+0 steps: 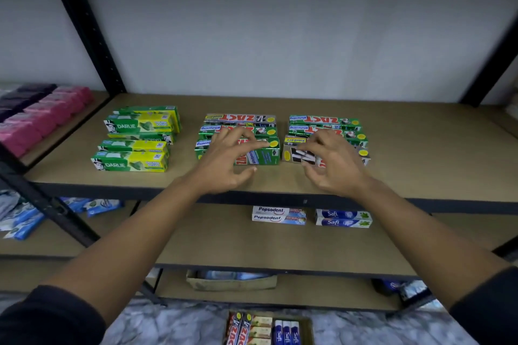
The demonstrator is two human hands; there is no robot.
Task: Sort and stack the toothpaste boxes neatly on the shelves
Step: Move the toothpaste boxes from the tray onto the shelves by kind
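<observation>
On the shelf (420, 165), green and grey Zact boxes (325, 120), red lettering

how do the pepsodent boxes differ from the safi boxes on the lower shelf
The Pepsodent boxes are white with dark lettering; the Safi boxes are mostly blue with white lettering. Pepsodent boxes sit left, Safi boxes right, with a gap between. Both are pairs on the lower shelf.

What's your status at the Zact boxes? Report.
Left hand over green Zact box, right hand over grey Smokers box, grip unclear. Zact stacks mixed. Nothing blocking.
</observation>
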